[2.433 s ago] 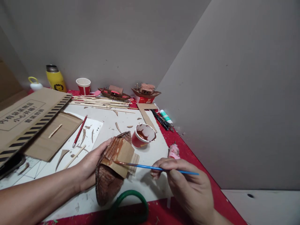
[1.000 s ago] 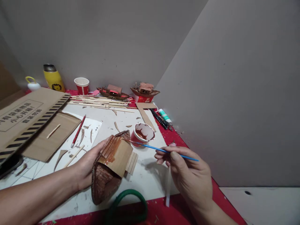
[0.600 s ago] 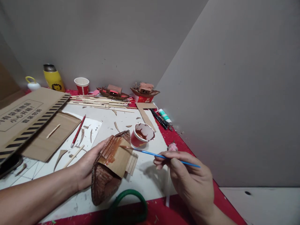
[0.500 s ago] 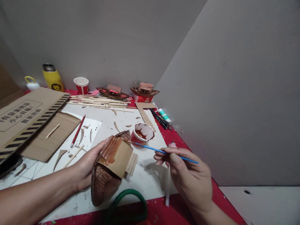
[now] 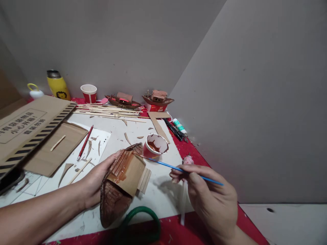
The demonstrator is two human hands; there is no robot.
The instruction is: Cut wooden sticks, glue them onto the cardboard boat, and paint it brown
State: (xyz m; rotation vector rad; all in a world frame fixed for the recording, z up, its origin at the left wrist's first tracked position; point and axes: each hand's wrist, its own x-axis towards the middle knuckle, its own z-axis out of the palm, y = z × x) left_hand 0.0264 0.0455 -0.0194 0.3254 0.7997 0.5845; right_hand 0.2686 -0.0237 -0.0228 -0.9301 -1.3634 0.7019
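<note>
My left hand [image 5: 95, 183] grips a small cardboard model boat [image 5: 114, 206] by its far-left side, fingers partly hidden behind it. Wet brown paint covers the left part of its curved cardboard roof [image 5: 134, 173]; the right part is bare tan. Pale wooden strips [image 5: 144, 181] stick out at the roof's right side. Between the thumb and fingers of my right hand [image 5: 209, 194] is a thin blue paintbrush [image 5: 166, 165], its tip at the roof's upper edge. Just behind the boat stands a paper cup of brown paint [image 5: 156, 146].
Two finished-looking model boats [image 5: 124, 99] stand at the back beside a pile of thin sticks [image 5: 107, 110]. Cardboard pieces [image 5: 56, 146] and a red pencil [image 5: 85, 143] lie left. Green scissors handles [image 5: 139, 209] are near the front edge. A yellow bottle [image 5: 58, 86] stands back left.
My right hand has shifted slightly right and down with the paintbrush, whose tip stays at the roof's upper edge. The boat in my left hand has barely moved.
</note>
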